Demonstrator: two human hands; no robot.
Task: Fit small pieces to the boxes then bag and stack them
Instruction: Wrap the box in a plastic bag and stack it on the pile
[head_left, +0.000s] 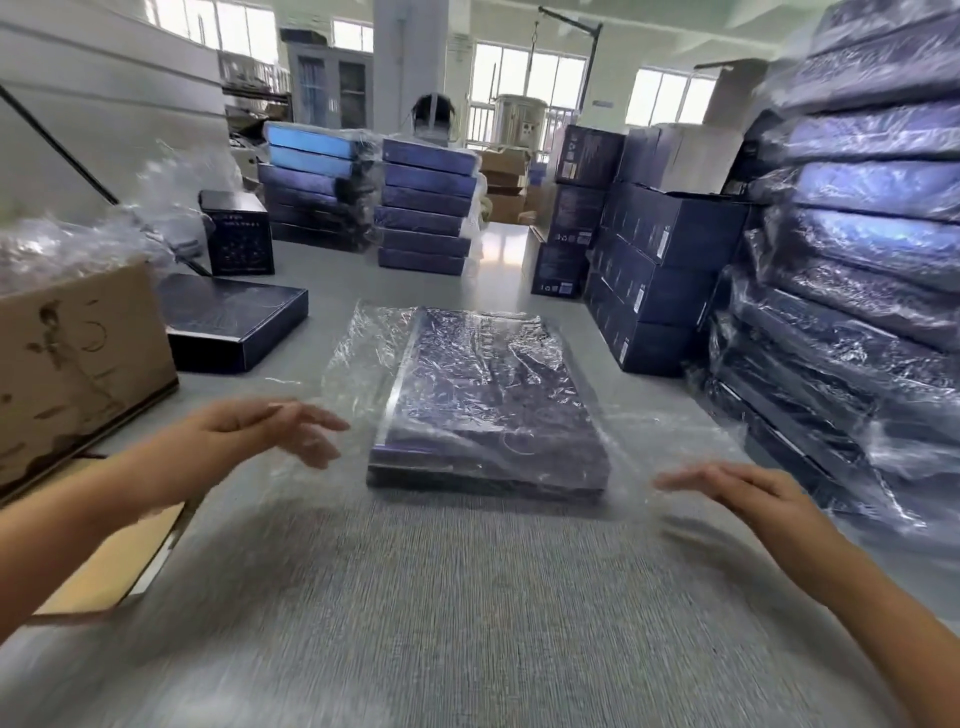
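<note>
Both-sided, left hand (275, 423) and right hand (727, 486) flank bagged box (488, 400), fingers straight.

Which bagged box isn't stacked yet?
The bagged box lying flat alone on the table, between the left hand and right hand; the others sit in stacks behind and right.

my grey speckled surface (467, 597), dark navy box (488, 410) with faint pale line pattern under clear shiny bag (353, 358), plain brown carton (78, 358), stacks of blue-purple wrapped boxes (862, 260)
</note>
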